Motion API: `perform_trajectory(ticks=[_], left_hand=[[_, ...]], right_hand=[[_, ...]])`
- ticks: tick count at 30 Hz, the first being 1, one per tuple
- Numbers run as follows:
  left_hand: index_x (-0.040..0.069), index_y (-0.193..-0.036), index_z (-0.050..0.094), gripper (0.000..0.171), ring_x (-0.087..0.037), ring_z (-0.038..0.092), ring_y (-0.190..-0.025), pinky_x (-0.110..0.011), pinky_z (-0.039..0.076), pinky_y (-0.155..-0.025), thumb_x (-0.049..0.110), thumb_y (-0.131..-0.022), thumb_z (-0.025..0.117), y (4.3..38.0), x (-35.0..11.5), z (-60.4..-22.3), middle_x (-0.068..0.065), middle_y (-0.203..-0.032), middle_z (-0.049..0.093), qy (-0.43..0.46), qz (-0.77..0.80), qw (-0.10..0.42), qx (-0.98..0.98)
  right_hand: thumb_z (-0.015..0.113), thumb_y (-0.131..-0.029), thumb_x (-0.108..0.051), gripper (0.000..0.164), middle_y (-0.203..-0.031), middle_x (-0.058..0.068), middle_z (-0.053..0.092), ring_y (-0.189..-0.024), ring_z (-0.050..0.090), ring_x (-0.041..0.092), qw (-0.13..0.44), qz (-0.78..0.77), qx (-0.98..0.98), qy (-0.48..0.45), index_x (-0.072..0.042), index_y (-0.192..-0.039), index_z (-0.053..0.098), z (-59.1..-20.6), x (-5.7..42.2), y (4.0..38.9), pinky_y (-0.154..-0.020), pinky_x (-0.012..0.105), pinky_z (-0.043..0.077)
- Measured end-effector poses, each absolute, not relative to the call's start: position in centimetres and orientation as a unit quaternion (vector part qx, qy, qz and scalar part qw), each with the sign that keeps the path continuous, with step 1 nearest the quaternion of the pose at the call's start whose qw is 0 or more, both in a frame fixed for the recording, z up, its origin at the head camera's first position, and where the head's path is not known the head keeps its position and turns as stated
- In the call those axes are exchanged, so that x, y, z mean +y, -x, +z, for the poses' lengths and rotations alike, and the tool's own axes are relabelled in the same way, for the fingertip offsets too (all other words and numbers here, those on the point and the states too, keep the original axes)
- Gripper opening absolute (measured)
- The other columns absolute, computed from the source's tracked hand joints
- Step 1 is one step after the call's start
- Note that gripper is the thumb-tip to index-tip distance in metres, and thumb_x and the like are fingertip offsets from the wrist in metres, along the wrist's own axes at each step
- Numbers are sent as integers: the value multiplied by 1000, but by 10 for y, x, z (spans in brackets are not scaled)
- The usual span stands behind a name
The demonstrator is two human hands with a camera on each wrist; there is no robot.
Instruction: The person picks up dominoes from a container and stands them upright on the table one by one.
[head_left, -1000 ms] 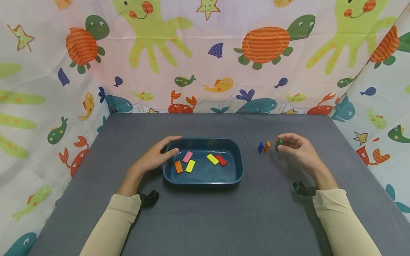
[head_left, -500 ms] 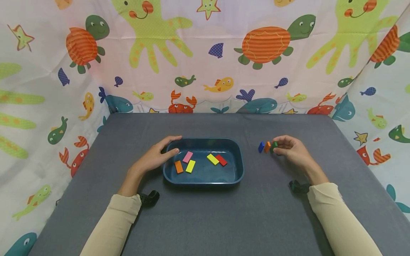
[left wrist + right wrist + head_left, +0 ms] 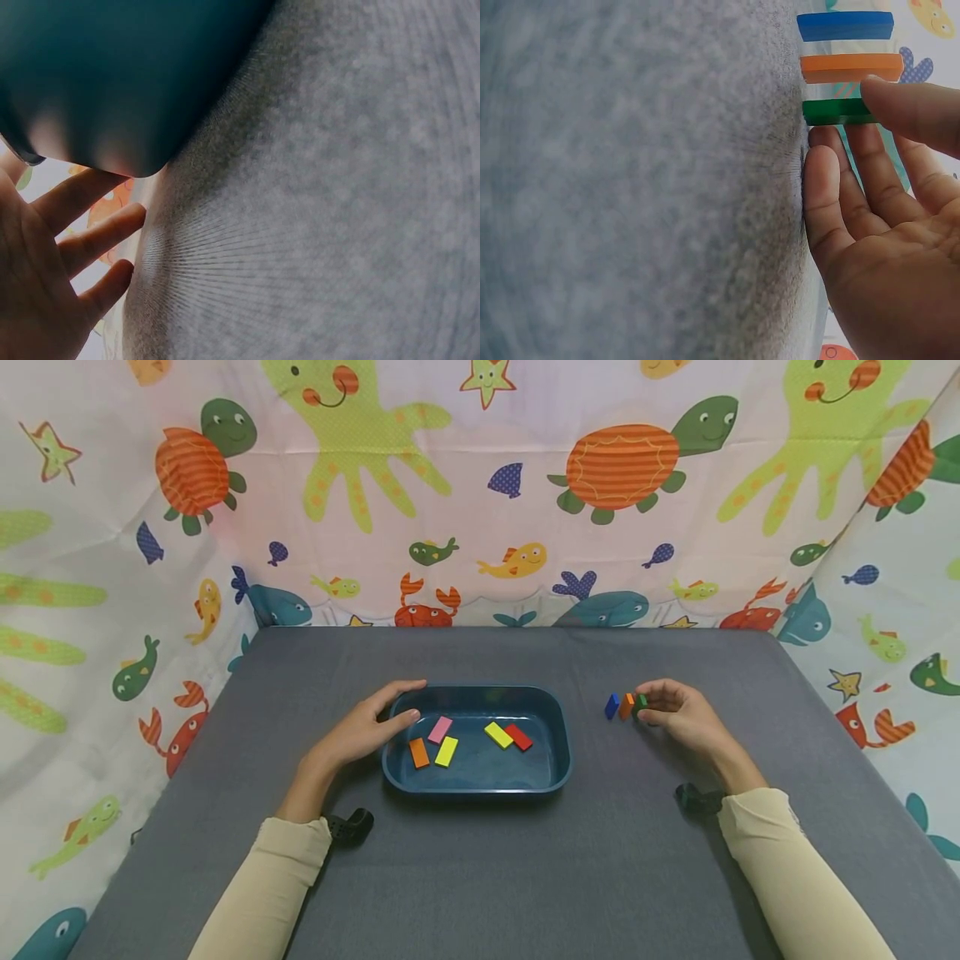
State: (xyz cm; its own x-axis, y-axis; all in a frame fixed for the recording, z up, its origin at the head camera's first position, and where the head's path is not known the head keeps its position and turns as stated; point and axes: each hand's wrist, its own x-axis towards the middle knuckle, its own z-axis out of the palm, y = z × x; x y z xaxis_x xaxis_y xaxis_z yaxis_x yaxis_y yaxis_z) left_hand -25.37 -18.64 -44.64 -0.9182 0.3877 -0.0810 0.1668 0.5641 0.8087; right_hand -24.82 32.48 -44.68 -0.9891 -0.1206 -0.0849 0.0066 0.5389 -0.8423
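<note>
My right hand (image 3: pixel 678 714) pinches a green domino block (image 3: pixel 832 112) between thumb and fingers; it stands upright on the table. Beside it, in a row with small gaps, stand an orange domino block (image 3: pixel 847 69) and a blue one (image 3: pixel 847 27). My left hand (image 3: pixel 360 727) rests at the left end of a dark teal tray (image 3: pixel 480 781), thumb over the rim. In the left wrist view its fingers (image 3: pixel 105 236) are fairly straight and spread along the tray's outside. Inside the tray lie a pink block (image 3: pixel 440 730), an orange block (image 3: pixel 419 752), two yellow blocks (image 3: pixel 446 752) and a red block (image 3: pixel 518 737).
Grey cloth covers the table (image 3: pixel 517 877). A curtain (image 3: pixel 480 485) printed with sea animals hangs behind it and along both sides. Each wrist wears a black camera mount, such as the left one (image 3: pixel 351 828).
My right hand has moved left with the green domino block, bringing it close to the orange one in the row. The left hand and the tray have stayed in place.
</note>
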Motion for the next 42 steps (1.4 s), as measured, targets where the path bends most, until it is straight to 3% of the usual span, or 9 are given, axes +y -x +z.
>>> perform_trajectory(ticks=[10,12,16,18,23,26,30,39,42], left_hand=[[44,-151,42,52,-36,43,-137,-56,53,-99,42,-102,59,252,-187,-448,-3,-165,34,-151,439,128,876],[44,-151,42,52,-36,43,-136,-54,54,-97,43,-102,59,253,-188,-448,-3,-165,34,-152,441,129,875],[43,-151,42,52,-35,41,-140,-63,46,-107,42,-102,60,253,-188,-447,-3,-164,35,-155,444,125,874],[43,-151,42,53,-36,41,-141,-65,43,-109,42,-102,60,252,-188,-446,-3,-165,35,-155,443,125,874],[42,-152,41,53,-36,40,-141,-65,44,-108,41,-102,59,251,-190,-448,-4,-165,34,-154,438,126,877],[42,-151,41,53,-36,42,-139,-60,49,-104,41,-102,59,251,-190,-448,-4,-165,34,-152,439,125,876],[43,-151,41,53,-36,44,-135,-53,55,-96,42,-102,60,251,-190,-448,-3,-164,35,-151,441,127,876],[44,-150,42,53,-36,53,-123,-36,58,-75,45,-101,60,252,-187,-444,-4,-161,38,-152,446,129,873],[44,-150,42,53,-35,53,-124,-40,58,-80,46,-100,60,252,-187,-444,-3,-160,39,-156,442,127,874]], right_hand=[[68,-98,-15,45,-141,18,56,-105,58,0,86,-473,876,32,-3,-139,54,-444,324,248,-84,15,52],[68,-99,-19,49,-144,19,54,-113,58,7,89,-469,878,32,-3,-142,52,-440,324,247,-84,14,51],[68,-99,-26,58,-149,20,51,-130,54,30,78,-466,881,34,-3,-147,46,-429,322,246,-85,11,47],[68,-99,-30,62,-151,21,49,-136,49,35,68,-467,881,35,-3,-149,44,-424,319,245,-87,12,46],[67,-99,-35,62,-150,18,50,-134,48,30,23,-467,882,59,-7,-150,45,-408,302,237,-91,15,43],[68,-99,-32,57,-146,15,54,-124,55,20,9,-479,873,89,-10,-148,48,-397,284,232,-89,14,47],[70,-98,-24,51,-140,16,58,-109,60,12,20,-509,850,138,-11,-144,52,-388,258,228,-80,21,55],[75,-93,-17,48,-133,14,65,-111,61,20,62,-530,819,211,-14,-138,57,-385,204,224,-90,28,55],[75,-93,-18,49,-134,16,64,-114,61,23,82,-531,814,223,-14,-139,57,-388,191,224,-93,32,54]])
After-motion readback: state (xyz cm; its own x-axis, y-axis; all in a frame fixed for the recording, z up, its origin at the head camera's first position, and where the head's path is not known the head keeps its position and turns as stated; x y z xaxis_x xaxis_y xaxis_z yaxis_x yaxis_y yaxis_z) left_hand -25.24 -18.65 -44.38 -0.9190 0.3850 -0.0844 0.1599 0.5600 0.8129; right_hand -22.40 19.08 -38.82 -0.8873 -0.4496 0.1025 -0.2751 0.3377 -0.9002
